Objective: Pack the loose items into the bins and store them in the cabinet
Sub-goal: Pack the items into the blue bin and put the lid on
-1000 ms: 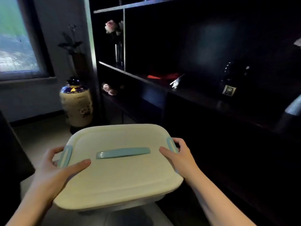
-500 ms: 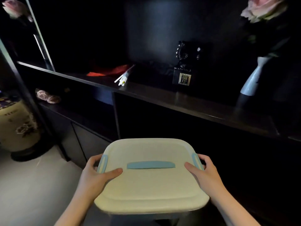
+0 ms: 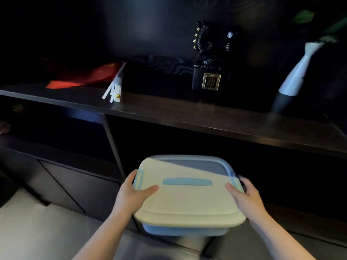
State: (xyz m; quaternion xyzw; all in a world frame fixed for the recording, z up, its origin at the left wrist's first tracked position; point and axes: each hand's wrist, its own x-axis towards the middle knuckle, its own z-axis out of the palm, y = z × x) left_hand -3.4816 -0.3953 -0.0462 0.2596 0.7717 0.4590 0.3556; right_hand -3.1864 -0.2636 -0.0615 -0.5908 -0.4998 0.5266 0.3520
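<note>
I hold a lidded storage bin (image 3: 187, 201) level in front of me, cream lid with a pale blue handle and side clips over a blue body. My left hand (image 3: 131, 196) grips its left side, thumb lying on the lid and fingers curled over the clip. My right hand (image 3: 246, 196) grips the right side the same way. The bin's far edge reaches into the shadow of the dark cabinet's open lower compartment (image 3: 206, 147), under the long shelf (image 3: 187, 113). What the bin holds is hidden by the lid.
On the shelf stand a black figurine on a box (image 3: 210, 59), a white and grey vase (image 3: 293, 79), a red folded item (image 3: 84, 77) and white sticks (image 3: 114, 87). An upright divider (image 3: 112, 141) bounds the compartment at left. Closed lower doors (image 3: 62, 186) and pale floor (image 3: 28, 226) lie left.
I have moved closer to the cabinet and my view has turned right. The bin has gone forward and lower, its far edge now in the shadow of the lower compartment. Both hands keep their grip.
</note>
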